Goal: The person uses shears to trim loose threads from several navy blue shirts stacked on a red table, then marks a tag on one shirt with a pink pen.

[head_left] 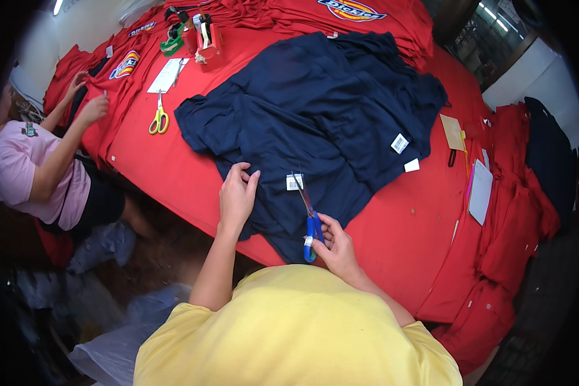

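A navy blue garment (270,122) lies spread and wrinkled across the red-covered table in front of me. My right hand (338,244) is closed round the blue handles of a pair of scissors (313,225). Their blades stand apart and point away from me, the tips over a small white label (294,183) on the cloth. Beside that label, to its left, my left hand (239,196) rests at the garment's near edge, fingers apart and nothing in them. Another white label (399,143) and a blank white tag (412,166) sit toward the garment's right edge.
Yellow-handled scissors (159,119) and a white card (168,75) lie left on the red table (392,222). Tape dispensers (207,42) stand behind. Red garments (502,219) and a notepad (480,192) are at right. A person in pink (42,164) handles red cloth at left.
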Available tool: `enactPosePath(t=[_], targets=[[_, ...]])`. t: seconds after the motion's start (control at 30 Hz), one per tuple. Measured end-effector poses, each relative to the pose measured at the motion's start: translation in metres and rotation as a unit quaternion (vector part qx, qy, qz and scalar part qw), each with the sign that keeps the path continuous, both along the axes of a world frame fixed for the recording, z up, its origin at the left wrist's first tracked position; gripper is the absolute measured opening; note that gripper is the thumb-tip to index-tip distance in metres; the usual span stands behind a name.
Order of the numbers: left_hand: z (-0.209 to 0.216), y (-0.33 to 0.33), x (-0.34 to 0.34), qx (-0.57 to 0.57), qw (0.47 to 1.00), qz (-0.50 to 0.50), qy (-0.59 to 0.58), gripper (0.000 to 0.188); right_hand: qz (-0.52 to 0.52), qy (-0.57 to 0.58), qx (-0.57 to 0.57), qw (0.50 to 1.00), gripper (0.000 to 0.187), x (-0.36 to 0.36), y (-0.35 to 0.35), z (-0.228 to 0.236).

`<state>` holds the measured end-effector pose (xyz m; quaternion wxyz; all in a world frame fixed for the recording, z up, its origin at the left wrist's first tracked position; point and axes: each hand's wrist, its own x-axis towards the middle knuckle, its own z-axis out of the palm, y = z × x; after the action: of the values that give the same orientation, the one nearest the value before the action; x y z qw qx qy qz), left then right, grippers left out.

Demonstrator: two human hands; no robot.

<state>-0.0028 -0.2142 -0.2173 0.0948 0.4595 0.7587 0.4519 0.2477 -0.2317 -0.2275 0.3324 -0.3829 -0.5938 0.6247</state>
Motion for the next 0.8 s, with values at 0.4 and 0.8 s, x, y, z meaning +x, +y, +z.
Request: enactPosePath(t=[0.4,0.8], targets=[[0.001,0.0,-0.003,0.033,0.992,-0.032,-0.121,0.016,-0.028,0.092,-0.076,0.992,0.049,0.0,0.007,0.0],[0.017,-0.016,0.008,0.063,0.748,-0.086,-0.655,0.024,0.06,-0.163,0.187,0.967,0.056,0.013,-0.001,0.04]])
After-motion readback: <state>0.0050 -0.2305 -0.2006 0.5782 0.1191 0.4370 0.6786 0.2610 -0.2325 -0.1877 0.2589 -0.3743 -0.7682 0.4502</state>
